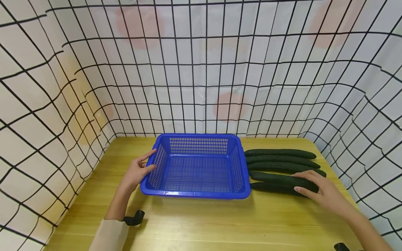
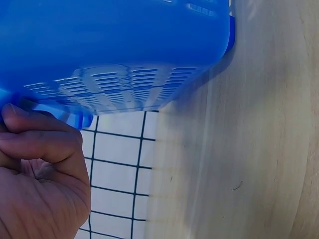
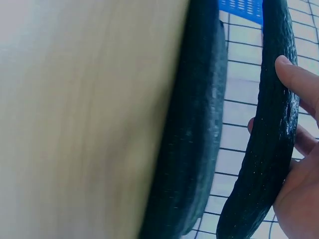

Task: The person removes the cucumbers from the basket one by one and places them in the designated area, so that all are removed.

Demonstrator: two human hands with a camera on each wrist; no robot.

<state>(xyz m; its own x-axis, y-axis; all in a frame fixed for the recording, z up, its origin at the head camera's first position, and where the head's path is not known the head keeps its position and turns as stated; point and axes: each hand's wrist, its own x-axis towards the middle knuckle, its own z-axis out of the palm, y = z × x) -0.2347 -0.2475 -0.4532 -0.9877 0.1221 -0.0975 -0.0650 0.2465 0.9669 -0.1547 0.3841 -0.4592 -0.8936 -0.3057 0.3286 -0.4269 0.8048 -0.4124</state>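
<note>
A blue plastic basket (image 1: 196,172) with slotted sides stands on the wooden table, its inside bare. My left hand (image 1: 136,172) holds the basket's left rim, thumb and fingers at the edge; the left wrist view shows curled fingers (image 2: 45,144) by the basket wall (image 2: 124,45). To the right of the basket, several dark green cucumbers (image 1: 279,152) lie side by side. My right hand (image 1: 321,186) grips a cucumber (image 1: 276,178) near its right end. In the right wrist view, thumb and fingers wrap this cucumber (image 3: 266,134), apart from the other cucumbers (image 3: 187,139).
The wooden table (image 1: 201,223) reaches back to a white sheet with a black wire grid (image 1: 188,76), which also runs along both sides. A black wrist-worn piece (image 1: 135,218) is on the left forearm, and another (image 1: 341,246) shows by the right forearm.
</note>
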